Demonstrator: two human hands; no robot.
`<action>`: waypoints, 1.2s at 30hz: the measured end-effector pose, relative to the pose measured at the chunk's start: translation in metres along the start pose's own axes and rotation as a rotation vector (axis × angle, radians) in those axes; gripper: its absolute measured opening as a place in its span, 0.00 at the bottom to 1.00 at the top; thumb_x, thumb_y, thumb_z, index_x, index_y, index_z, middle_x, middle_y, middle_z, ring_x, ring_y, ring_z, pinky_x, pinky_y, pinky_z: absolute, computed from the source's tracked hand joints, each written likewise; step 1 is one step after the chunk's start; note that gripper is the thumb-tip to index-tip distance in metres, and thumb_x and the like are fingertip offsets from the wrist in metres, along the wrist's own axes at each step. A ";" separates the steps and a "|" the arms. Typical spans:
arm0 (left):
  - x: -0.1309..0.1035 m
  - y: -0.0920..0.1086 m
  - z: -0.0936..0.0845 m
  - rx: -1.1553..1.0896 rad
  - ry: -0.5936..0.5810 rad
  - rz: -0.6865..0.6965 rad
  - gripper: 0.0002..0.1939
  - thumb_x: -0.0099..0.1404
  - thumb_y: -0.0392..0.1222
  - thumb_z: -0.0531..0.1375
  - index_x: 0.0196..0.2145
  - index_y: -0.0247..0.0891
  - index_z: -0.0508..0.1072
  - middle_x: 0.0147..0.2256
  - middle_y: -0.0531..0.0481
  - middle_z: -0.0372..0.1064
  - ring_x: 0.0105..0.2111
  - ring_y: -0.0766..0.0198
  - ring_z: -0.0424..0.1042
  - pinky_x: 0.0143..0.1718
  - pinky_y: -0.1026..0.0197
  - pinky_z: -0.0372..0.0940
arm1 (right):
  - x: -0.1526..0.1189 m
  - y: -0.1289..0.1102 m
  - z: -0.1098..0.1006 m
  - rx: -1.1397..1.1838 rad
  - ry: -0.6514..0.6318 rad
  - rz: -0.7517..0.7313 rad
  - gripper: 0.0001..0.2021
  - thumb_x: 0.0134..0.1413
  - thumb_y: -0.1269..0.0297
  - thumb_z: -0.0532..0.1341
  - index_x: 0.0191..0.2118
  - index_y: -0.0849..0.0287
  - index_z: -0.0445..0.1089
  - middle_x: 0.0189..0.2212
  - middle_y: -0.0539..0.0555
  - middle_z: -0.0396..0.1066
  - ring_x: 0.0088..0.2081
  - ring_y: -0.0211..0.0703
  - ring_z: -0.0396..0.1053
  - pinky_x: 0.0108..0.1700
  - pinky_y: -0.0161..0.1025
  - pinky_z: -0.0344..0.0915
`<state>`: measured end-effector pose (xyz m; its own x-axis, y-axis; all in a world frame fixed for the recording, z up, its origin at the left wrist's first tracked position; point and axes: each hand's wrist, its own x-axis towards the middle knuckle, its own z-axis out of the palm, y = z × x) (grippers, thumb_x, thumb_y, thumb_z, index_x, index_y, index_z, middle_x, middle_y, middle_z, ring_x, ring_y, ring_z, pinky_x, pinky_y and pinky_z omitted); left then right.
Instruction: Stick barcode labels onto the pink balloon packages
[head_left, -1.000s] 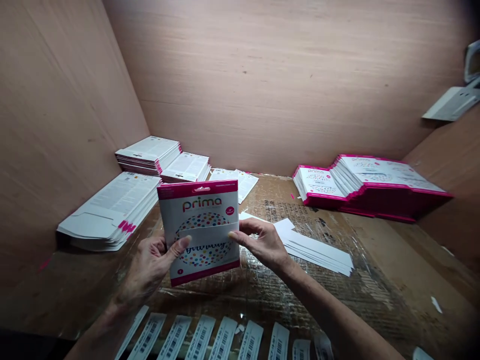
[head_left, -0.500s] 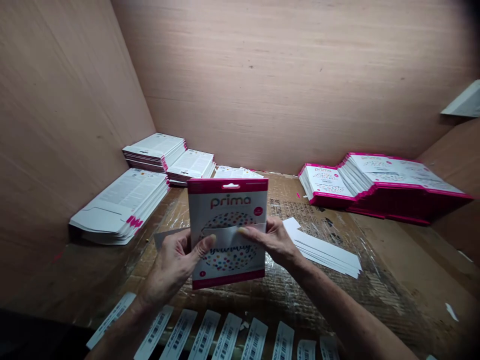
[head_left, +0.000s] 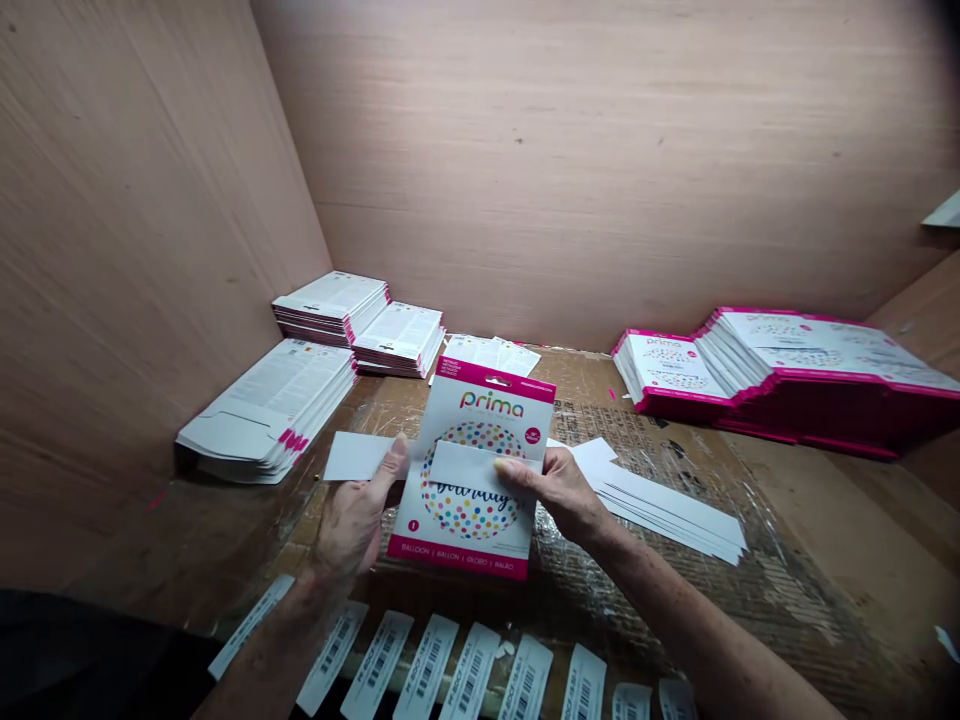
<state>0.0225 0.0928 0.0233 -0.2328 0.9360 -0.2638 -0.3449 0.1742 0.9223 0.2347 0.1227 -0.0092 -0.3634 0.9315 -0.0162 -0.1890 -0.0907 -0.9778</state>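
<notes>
A white and pink "prima" balloon packet (head_left: 469, 520), printed with coloured dots, stands tilted between my hands above the cardboard surface. Across its front lies one end of a white paper strip (head_left: 465, 466); white paper also sticks out past the left edge, and whatever runs behind the packet is hidden. My right hand (head_left: 559, 490) grips the packet's right side, its thumb pressing the strip on the front. At the left edge, my left hand (head_left: 360, 505) is closed with its thumb on the protruding white paper (head_left: 356, 455); its other fingers are partly hidden.
Loose white strips (head_left: 667, 510) lie fanned on the cardboard (head_left: 585, 590) at right. Stacked packets, backs up (head_left: 262, 400), stand at left; front-up packets (head_left: 795, 345) lean at right. Barcode labels (head_left: 472, 670) line the near edge. Wooden panels (head_left: 525, 180) enclose the back and sides.
My left thumb has moved off the packet's front, leftward onto the protruding white paper, which now shows more. The packet has tilted. My right thumb still presses the strip.
</notes>
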 end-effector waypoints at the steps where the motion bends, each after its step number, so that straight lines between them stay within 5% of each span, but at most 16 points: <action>1: 0.000 -0.001 0.000 0.070 0.025 0.075 0.26 0.48 0.58 0.70 0.36 0.33 0.78 0.32 0.42 0.80 0.38 0.48 0.78 0.37 0.56 0.72 | 0.001 0.001 0.000 -0.012 0.005 0.000 0.18 0.46 0.53 0.70 0.39 0.63 0.77 0.36 0.58 0.79 0.38 0.50 0.77 0.41 0.44 0.74; 4: -0.006 -0.001 -0.002 0.260 -0.086 0.208 0.28 0.47 0.64 0.68 0.34 0.36 0.78 0.29 0.44 0.78 0.36 0.48 0.77 0.32 0.58 0.70 | 0.003 0.002 -0.001 -0.053 0.078 -0.029 0.18 0.45 0.52 0.70 0.38 0.62 0.78 0.37 0.58 0.79 0.37 0.49 0.77 0.40 0.44 0.74; 8: -0.009 0.012 -0.004 0.021 -0.382 0.074 0.40 0.49 0.77 0.55 0.34 0.35 0.79 0.30 0.41 0.77 0.37 0.48 0.76 0.34 0.55 0.70 | 0.003 0.003 -0.003 -0.084 0.190 -0.074 0.18 0.44 0.52 0.71 0.35 0.62 0.78 0.35 0.57 0.79 0.34 0.46 0.76 0.38 0.43 0.74; 14: 0.006 0.013 0.008 -0.031 -0.232 0.004 0.23 0.43 0.56 0.73 0.28 0.38 0.73 0.20 0.55 0.72 0.26 0.60 0.75 0.26 0.64 0.68 | -0.001 0.005 0.003 -0.048 0.176 -0.119 0.16 0.43 0.52 0.71 0.34 0.61 0.79 0.34 0.55 0.79 0.34 0.46 0.76 0.40 0.45 0.75; 22: 0.006 -0.005 0.000 0.068 -0.399 -0.129 0.28 0.48 0.59 0.70 0.37 0.32 0.76 0.30 0.42 0.79 0.34 0.51 0.78 0.30 0.58 0.72 | -0.005 0.009 -0.006 -0.102 0.109 -0.103 0.17 0.42 0.51 0.71 0.32 0.61 0.78 0.32 0.54 0.79 0.32 0.45 0.76 0.37 0.43 0.75; 29: -0.007 -0.007 0.010 0.058 -0.234 0.050 0.21 0.52 0.52 0.70 0.39 0.36 0.74 0.27 0.50 0.78 0.28 0.55 0.77 0.27 0.60 0.70 | -0.001 0.007 0.000 -0.077 0.073 -0.032 0.18 0.40 0.51 0.71 0.33 0.60 0.78 0.34 0.53 0.79 0.34 0.45 0.76 0.39 0.43 0.74; 36: 0.000 -0.012 0.010 0.150 -0.180 0.012 0.21 0.48 0.56 0.70 0.28 0.36 0.72 0.19 0.53 0.72 0.19 0.59 0.72 0.20 0.61 0.66 | 0.000 0.001 0.004 -0.044 0.003 0.016 0.19 0.42 0.50 0.71 0.34 0.61 0.77 0.34 0.54 0.79 0.33 0.44 0.76 0.38 0.42 0.74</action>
<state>0.0358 0.0940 0.0147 -0.0655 0.9754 -0.2106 -0.2008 0.1939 0.9603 0.2305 0.1208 -0.0097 -0.3632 0.9312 -0.0322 -0.1431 -0.0899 -0.9856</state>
